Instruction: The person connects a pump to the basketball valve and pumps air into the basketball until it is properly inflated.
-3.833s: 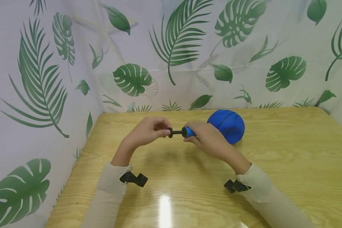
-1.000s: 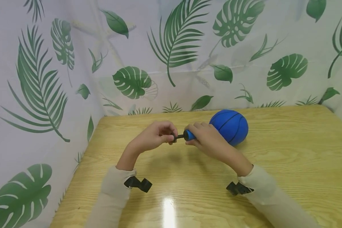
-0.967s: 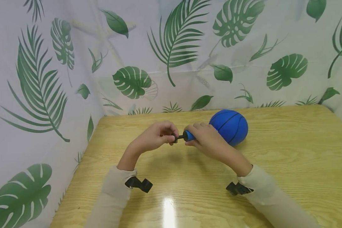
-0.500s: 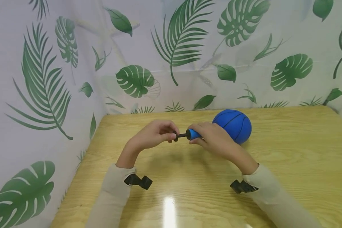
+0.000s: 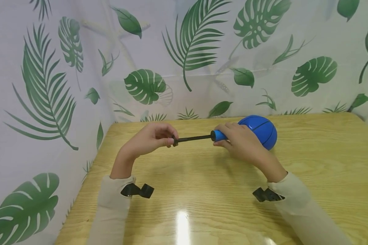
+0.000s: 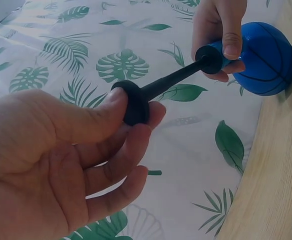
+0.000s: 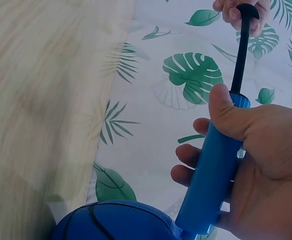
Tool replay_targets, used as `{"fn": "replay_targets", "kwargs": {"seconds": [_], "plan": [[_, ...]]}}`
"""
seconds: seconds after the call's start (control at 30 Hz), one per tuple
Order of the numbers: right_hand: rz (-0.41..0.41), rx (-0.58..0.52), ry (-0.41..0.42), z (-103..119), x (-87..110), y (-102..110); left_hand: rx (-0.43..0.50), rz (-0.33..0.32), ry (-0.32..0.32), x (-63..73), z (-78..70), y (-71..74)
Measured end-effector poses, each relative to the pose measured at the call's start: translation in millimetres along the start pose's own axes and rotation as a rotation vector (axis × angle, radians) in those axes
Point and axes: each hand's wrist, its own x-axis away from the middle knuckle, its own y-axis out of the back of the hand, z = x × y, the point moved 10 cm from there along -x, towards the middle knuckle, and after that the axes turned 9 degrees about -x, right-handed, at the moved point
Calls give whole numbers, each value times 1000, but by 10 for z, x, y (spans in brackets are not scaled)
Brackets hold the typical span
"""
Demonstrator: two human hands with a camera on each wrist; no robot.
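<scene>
A small hand pump (image 7: 208,170) with a blue barrel and a black plunger rod lies between my hands, held above the table. My right hand (image 5: 243,141) wraps its fingers and thumb round the barrel. At the other end, my left hand (image 5: 150,137) pinches the round black knob (image 6: 135,102) between thumb and fingers. A long stretch of the black rod (image 5: 193,138) shows outside the barrel. Beyond my right hand sits a blue ball (image 5: 263,131) with black lines, partly hidden by that hand. In the right wrist view the barrel's far end meets the ball (image 7: 118,222).
Under both hands is a light wooden table (image 5: 202,200). A white cloth wall (image 5: 202,95) printed with green leaves rises behind its back edge and along its left side. Black camera mounts (image 5: 138,190) sit at the cuffs of both sleeves.
My left hand has drawn the knob leftward, so much more rod shows than half a second ago. My right hand, the barrel and the ball have shifted slightly right and up in the view.
</scene>
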Motion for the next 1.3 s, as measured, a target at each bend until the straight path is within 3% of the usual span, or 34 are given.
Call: {"fn": "replay_targets", "kwargs": {"seconds": [0.13,0.27,0.43,0.63,0.77,1.1,1.3], "plan": [[-7,-14,16,30,6,14,12,27,-11,-14,-3,-32],[-24,11,60,146,4,-35,-34,2,10,-56,29,-84],[-46,53,101,288,6,-144,-94,-7,39,-158,70,-266],[-34,10,98,359,8,-223,-68,-9,13,-269,43,-470],[-23,-29,115,389,20,-219,-59,-1,0,-303,30,-528],[39,-95,112,298,21,-187,-46,48,14,-233,-6,-455],[5,-101,60,87,2,8,-29,-34,16,-87,-29,-115]]}}
